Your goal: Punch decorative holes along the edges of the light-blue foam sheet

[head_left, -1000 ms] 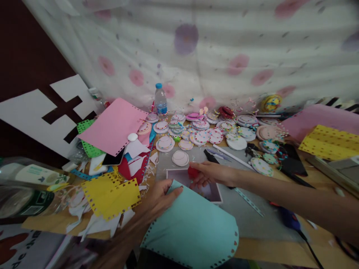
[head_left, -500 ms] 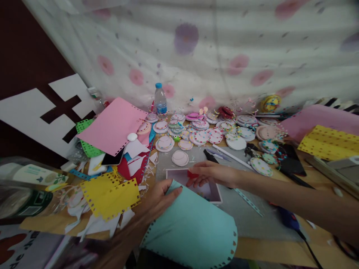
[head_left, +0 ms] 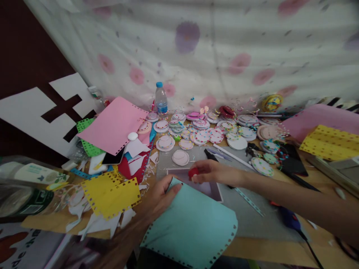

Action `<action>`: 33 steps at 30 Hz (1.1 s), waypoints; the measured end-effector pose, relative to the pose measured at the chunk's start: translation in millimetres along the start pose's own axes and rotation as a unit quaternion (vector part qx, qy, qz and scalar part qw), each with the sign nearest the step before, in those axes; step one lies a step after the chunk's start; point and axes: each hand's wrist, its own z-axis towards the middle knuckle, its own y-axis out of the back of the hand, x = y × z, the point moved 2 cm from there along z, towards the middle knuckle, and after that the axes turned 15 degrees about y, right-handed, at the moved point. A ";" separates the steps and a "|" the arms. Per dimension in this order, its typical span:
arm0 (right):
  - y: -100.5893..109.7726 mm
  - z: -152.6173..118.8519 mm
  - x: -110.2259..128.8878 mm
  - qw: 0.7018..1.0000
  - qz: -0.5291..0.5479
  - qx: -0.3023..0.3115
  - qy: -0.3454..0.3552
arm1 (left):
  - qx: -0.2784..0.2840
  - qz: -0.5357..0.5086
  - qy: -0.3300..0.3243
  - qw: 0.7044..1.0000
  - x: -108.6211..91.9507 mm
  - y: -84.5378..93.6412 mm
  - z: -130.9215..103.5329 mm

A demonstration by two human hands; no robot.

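My left hand (head_left: 162, 196) pinches the top left corner of a teal paper sheet (head_left: 193, 224) with holes punched along its edge. The sheet hangs over the front of the grey mat (head_left: 252, 220). My right hand (head_left: 209, 172) has its fingers closed round a small red object (head_left: 193, 172), above a shallow pale box (head_left: 218, 192) lying on the mat. The sheet and my right hand cover part of the box. Just behind it lies a white paper disc (head_left: 180, 158).
Decorated paper discs (head_left: 200, 136) fill the back of the table, beside a water bottle (head_left: 160, 100). Pink paper (head_left: 112, 123), yellow paper (head_left: 108, 194) and scraps lie left. At right are a blue-handled tool (head_left: 290, 218) and a strip (head_left: 249, 201).
My right hand has shifted slightly, its fingers now curled more tightly round the red object. The teal sheet has tilted a little in my left hand.
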 end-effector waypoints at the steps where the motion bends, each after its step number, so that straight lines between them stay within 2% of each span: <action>1: -0.9 -0.8 2.6 0.999 -0.040 0.012 0.002 | -0.010 0.014 -0.002 1.000 1.2 -0.6 -0.2; 5: -6.2 -4.8 17.7 0.982 -0.182 0.049 -0.024 | -0.068 0.081 -0.020 0.994 -1.7 -5.5 -6.1; 9: -10.6 -6.7 33.6 0.954 -0.286 0.086 0.005 | -0.087 0.117 -0.041 0.988 -12.5 -10.8 -15.9; 16: -13.2 -9.6 44.7 0.934 -0.328 0.140 0.009 | -0.102 0.146 -0.050 0.983 -25.3 -15.6 -22.3; 21: -18.1 -8.2 50.4 0.908 -0.380 0.174 0.029 | -0.087 0.103 -0.075 0.988 -29.2 -20.3 -22.6; 25: -18.6 -6.0 45.7 0.934 -0.315 0.166 0.014 | -0.113 0.062 -0.080 0.988 -26.8 -21.3 -20.4; 28: -16.9 -4.7 40.9 0.959 -0.249 0.134 -0.010 | -0.127 0.043 -0.076 0.988 -23.8 -22.0 -19.3; 33: -14.7 -4.6 40.5 0.964 -0.234 0.125 -0.030 | -0.121 0.045 -0.082 0.988 -22.4 -23.1 -19.1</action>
